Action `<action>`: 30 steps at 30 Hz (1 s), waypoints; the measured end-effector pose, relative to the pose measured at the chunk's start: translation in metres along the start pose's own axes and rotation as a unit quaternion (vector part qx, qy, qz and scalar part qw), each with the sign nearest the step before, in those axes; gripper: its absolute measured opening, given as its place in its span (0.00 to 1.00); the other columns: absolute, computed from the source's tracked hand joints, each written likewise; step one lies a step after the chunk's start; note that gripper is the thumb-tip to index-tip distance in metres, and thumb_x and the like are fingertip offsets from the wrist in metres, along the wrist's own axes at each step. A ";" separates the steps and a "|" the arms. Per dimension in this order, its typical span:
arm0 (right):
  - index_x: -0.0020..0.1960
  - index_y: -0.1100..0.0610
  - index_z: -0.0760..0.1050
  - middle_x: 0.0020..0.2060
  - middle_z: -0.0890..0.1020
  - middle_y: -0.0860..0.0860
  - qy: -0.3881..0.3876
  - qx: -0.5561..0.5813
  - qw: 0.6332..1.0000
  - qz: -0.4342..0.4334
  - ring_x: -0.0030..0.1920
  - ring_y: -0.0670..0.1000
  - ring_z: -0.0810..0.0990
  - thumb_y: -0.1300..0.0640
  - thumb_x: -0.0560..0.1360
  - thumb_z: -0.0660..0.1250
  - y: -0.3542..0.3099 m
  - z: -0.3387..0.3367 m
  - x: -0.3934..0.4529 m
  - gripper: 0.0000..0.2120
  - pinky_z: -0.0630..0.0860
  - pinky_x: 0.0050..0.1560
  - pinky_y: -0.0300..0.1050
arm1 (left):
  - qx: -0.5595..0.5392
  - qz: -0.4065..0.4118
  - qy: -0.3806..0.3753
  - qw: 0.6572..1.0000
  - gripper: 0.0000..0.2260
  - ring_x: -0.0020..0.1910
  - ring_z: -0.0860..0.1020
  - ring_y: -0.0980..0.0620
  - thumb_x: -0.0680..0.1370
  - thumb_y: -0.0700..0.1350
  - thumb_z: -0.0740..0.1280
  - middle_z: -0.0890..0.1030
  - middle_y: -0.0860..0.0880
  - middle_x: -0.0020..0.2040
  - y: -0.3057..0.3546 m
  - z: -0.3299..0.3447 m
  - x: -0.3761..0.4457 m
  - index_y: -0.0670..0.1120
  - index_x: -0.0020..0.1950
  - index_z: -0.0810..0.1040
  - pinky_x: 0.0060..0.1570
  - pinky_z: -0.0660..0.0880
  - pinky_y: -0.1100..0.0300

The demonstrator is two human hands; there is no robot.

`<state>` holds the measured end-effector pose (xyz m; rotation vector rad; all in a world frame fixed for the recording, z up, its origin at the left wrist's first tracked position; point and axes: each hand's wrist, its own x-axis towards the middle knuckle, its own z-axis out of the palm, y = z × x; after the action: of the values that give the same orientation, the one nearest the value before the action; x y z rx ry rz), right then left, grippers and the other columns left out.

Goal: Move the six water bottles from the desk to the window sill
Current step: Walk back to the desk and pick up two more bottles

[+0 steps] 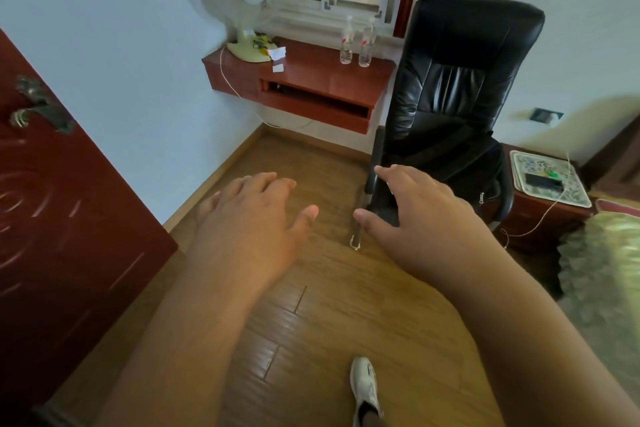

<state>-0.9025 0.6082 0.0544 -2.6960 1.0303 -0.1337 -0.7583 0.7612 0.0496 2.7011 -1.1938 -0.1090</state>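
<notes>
Nearest: one foot in a white shoe point(365, 388) on the wood floor point(311, 322).

Left hand point(252, 215): raised palm-down above the floor, fingers point(273, 180) spread and relaxed, holding nothing.

Right hand point(412, 208): likewise spread and holding nothing, in front of the black office chair point(460, 87); whether it touches the armrest cannot be told.

Right side: a low cabinet bearing a patterned tray point(519, 163) with a dark flat object and something small and green in it.

Far: a red wall-mounted table point(311, 73) under the window. Its open slot is too dark to tell what lies inside.

On the table: a desk fan point(251, 10), paper scraps, and two clear water bottles point(356, 45), upright, side by side, near the back edge just below the window sill point(311, 15).

Progress, as judged: no bottle shows on the sill. Only two of six are in view; the other four cannot be located. Both hands are free, well apart from the bottles, so the visible pair at least is left to move.
</notes>
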 end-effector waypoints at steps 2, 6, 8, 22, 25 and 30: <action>0.78 0.42 0.55 0.77 0.63 0.45 -0.003 0.001 1.000 -0.001 0.76 0.51 0.63 0.30 0.74 0.60 0.003 0.003 0.020 0.38 0.63 0.72 0.58 | 0.004 -0.005 0.000 1.000 0.28 0.75 0.59 0.52 0.77 0.69 0.49 0.62 0.57 0.76 -0.001 0.002 0.017 0.62 0.75 0.60 0.70 0.60 0.45; 0.78 0.42 0.55 0.77 0.63 0.45 -0.001 0.006 1.000 -0.020 0.76 0.51 0.63 0.30 0.74 0.60 0.010 0.000 0.070 0.38 0.64 0.71 0.58 | 0.022 -0.012 0.012 1.000 0.27 0.74 0.61 0.52 0.77 0.70 0.49 0.63 0.57 0.76 0.001 0.002 0.059 0.62 0.74 0.60 0.68 0.62 0.45; 0.79 0.43 0.55 0.77 0.63 0.45 0.000 0.009 0.999 -0.036 0.76 0.52 0.63 0.30 0.74 0.60 0.015 -0.007 0.098 0.38 0.65 0.71 0.58 | 0.030 -0.016 0.013 0.999 0.28 0.75 0.60 0.52 0.77 0.70 0.49 0.63 0.57 0.76 0.007 -0.001 0.084 0.62 0.75 0.59 0.68 0.63 0.44; 0.79 0.43 0.54 0.78 0.62 0.44 -0.012 0.028 0.994 -0.101 0.76 0.50 0.62 0.29 0.74 0.60 0.050 -0.036 0.261 0.38 0.65 0.73 0.59 | 0.047 -0.094 0.029 0.994 0.29 0.76 0.58 0.51 0.77 0.71 0.47 0.61 0.57 0.77 0.038 -0.004 0.224 0.62 0.75 0.58 0.69 0.60 0.44; 0.79 0.43 0.54 0.78 0.62 0.44 -0.016 0.024 0.994 -0.108 0.76 0.50 0.62 0.29 0.75 0.59 0.051 -0.038 0.284 0.38 0.65 0.73 0.59 | 0.039 -0.099 0.028 0.994 0.28 0.76 0.58 0.51 0.77 0.70 0.48 0.60 0.57 0.77 0.035 -0.003 0.247 0.62 0.75 0.58 0.69 0.60 0.43; 0.79 0.43 0.54 0.78 0.61 0.44 -0.026 0.018 0.994 -0.102 0.77 0.50 0.61 0.30 0.75 0.59 0.045 -0.033 0.323 0.37 0.63 0.72 0.58 | 0.035 -0.101 0.025 0.994 0.28 0.76 0.58 0.51 0.77 0.70 0.48 0.60 0.57 0.77 0.022 0.002 0.289 0.62 0.75 0.58 0.69 0.61 0.43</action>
<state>-0.6960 0.3543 0.0731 -2.7502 0.7297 -0.1171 -0.5802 0.5328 0.0541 2.8619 -0.9257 -0.0260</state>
